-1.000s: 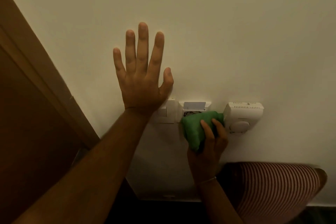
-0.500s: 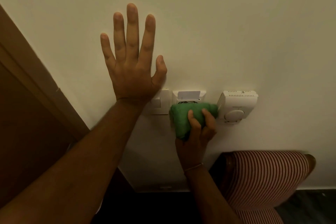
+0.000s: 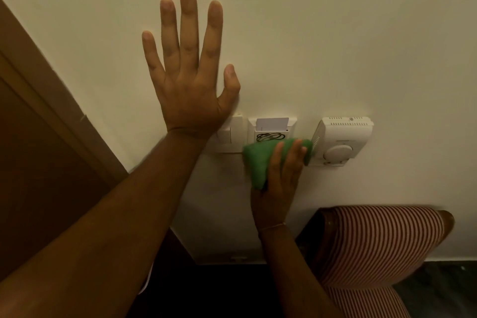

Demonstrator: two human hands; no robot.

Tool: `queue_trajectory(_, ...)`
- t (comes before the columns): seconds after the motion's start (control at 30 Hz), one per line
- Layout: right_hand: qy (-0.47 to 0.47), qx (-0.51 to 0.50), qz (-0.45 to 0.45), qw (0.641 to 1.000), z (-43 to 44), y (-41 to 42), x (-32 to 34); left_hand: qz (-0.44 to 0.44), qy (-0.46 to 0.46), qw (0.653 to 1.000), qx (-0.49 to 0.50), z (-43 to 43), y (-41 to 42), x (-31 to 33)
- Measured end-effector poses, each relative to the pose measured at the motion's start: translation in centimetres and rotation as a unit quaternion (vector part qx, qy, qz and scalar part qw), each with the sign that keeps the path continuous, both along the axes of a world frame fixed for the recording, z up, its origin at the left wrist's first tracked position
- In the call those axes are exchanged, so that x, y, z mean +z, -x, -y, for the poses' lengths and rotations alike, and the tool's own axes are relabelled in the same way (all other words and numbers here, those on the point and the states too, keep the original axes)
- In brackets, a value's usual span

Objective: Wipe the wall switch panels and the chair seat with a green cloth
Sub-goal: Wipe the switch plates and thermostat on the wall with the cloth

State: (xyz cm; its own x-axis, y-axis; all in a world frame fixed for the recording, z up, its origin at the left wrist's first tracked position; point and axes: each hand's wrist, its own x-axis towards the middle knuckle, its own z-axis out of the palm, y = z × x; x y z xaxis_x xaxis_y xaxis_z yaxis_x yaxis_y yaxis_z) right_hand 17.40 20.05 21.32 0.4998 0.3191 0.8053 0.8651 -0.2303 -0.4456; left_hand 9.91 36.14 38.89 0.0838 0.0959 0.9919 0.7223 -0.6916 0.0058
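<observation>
Since the earlier frame, the folded green cloth (image 3: pixel 260 162) has shifted left along the white plastic card-holder panel (image 3: pixel 272 131). Right hand (image 3: pixel 280 183) grips it; left hand (image 3: pixel 189 80) lies open, flat against the wall. Step: panel wiping. Next, likely the white thermostat (image 3: pixel 340 141); the striped chair seat (image 3: pixel 382 242) waits.

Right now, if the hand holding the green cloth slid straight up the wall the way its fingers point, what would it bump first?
Probably the key card holder just above the right hand and green cloth.
</observation>
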Motion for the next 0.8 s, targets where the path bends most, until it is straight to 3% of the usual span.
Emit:
queue_trajectory(0.13,-0.03,0.034,-0.071,0.996,-0.8,1.8,0.6,-0.008,0.007,1.0,0.0,0.2,0.1,0.2)
queue_trajectory(0.23,0.019,0.07,-0.001,0.997,-1.6,2.9,1.0,-0.013,0.016,1.0,0.001,0.4,0.2,0.2)
queue_trajectory(0.33,0.036,0.043,0.061,0.997,-0.9,1.2,0.6,-0.014,0.016,1.0,0.001,0.5,0.1,0.2)
queue_trajectory(0.47,-0.051,0.0,-0.068,0.996,0.3,0.1,0.7,-0.008,0.012,1.0,0.007,0.5,0.0,0.3)
queue_trajectory(0.53,-0.065,0.015,-0.083,0.994,-0.7,1.4,1.2,-0.009,0.01,1.0,0.01,0.4,-0.1,0.2)
queue_trajectory(0.7,0.042,0.039,0.058,0.997,-2.6,3.8,0.9,-0.009,0.013,1.0,0.007,0.3,0.0,0.2)
queue_trajectory(0.8,0.035,0.014,0.069,0.997,-1.4,1.9,0.6,-0.003,0.009,1.0,0.009,0.2,-0.1,0.2)
